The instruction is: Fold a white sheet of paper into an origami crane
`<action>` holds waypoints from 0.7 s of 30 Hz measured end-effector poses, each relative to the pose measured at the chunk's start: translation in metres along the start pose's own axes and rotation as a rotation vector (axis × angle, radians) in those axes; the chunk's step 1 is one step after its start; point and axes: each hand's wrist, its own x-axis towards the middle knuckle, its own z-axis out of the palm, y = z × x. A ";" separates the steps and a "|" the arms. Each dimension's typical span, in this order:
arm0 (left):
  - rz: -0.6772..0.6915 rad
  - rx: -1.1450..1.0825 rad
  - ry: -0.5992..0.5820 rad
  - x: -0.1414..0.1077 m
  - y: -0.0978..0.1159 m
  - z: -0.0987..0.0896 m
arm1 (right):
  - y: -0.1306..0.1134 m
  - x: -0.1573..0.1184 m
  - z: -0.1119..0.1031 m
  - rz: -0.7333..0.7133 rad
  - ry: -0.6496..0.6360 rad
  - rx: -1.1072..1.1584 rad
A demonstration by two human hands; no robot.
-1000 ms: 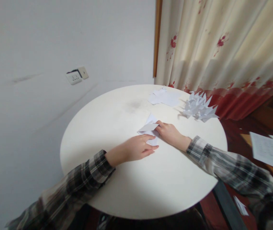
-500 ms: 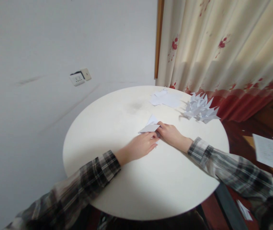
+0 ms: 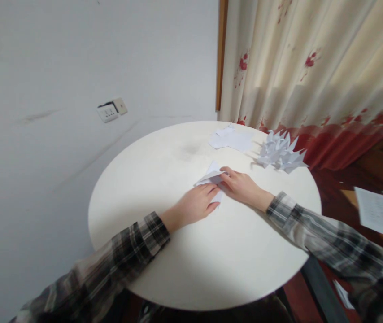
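A partly folded piece of white paper (image 3: 211,176) lies near the middle of the round white table (image 3: 137,179). My left hand (image 3: 194,204) rests on its lower left part, fingers over the paper and thumb spread toward its lower corner. From the right, my right hand (image 3: 240,186) pinches the paper's raised flap between thumb and fingers. The lower part of the paper shows between the left thumb and fingers.
At the table's back lie flat white papers (image 3: 235,139). Right of them stands a cluster of pointed folded paper pieces (image 3: 280,151). Written sheets (image 3: 381,213) lie beyond the right edge. A wall socket (image 3: 108,113) and a curtain (image 3: 279,58) are behind.
My right hand has shifted slightly, lifting the paper's flap. My left fingers have spread from the thumb, and more of the paper's lower corner shows.
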 end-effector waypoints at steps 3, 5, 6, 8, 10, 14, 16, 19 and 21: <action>0.004 0.007 -0.015 0.001 -0.001 0.000 | 0.005 -0.002 0.000 -0.024 0.058 0.018; 0.013 0.009 -0.024 0.001 -0.002 0.001 | 0.009 -0.002 0.002 -0.039 0.071 0.007; 0.016 0.008 -0.027 0.001 -0.003 0.001 | 0.009 -0.001 0.003 -0.049 0.072 -0.002; 0.018 0.004 -0.032 0.001 -0.004 0.001 | 0.010 0.002 0.007 -0.068 0.072 -0.015; 0.018 -0.002 -0.034 0.000 -0.004 0.001 | 0.010 0.005 0.010 -0.080 0.080 -0.019; 0.014 -0.025 -0.027 -0.001 -0.004 0.001 | 0.010 0.010 0.016 -0.091 0.091 -0.009; 0.009 -0.036 -0.029 -0.002 -0.005 0.002 | 0.010 0.011 0.018 -0.086 0.089 -0.001; 0.008 -0.055 -0.036 -0.003 -0.007 0.005 | 0.009 0.012 0.018 -0.069 0.091 0.023; 0.006 -0.068 -0.039 -0.003 -0.008 0.006 | 0.008 0.013 0.017 -0.061 0.095 0.032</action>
